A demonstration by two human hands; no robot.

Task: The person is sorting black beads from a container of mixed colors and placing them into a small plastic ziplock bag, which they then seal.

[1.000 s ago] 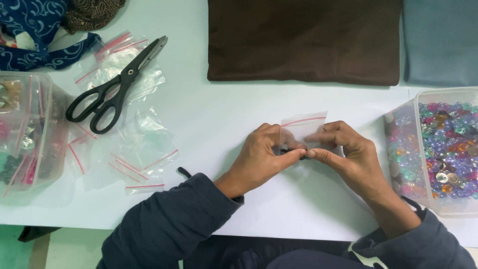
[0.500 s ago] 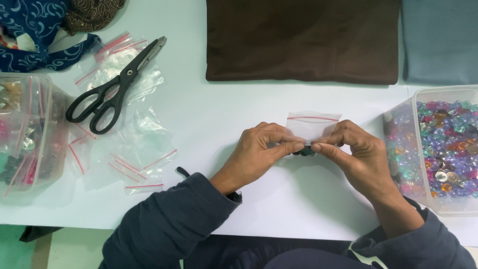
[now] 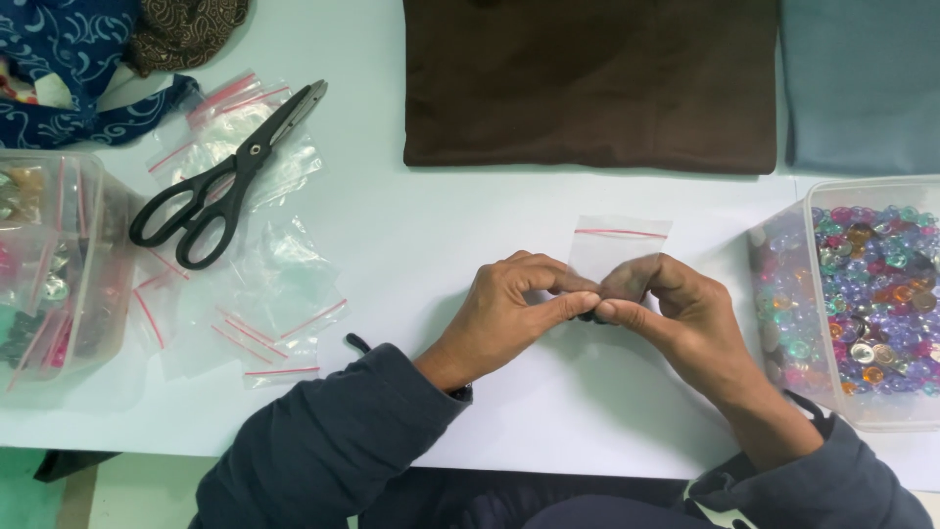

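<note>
Clear zip bag (image 3: 619,247), red strip up: your left hand (image 3: 509,312) & right hand (image 3: 676,313) both pinch its lower edge. Bare table (image 3: 441,235) ahead; bead tub (image 3: 850,294) close on right.

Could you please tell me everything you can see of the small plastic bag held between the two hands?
The small zip bag is clear, thin plastic with a red stripe across near its top edge. It stands roughly upright above the white table, top edge away from the person. Its lower part is pinched between the fingertips of the left hand and right hand, which meet there. Something small and dark shows at the pinch; what it is cannot be told. Whether the top is sealed is unclear.
</note>
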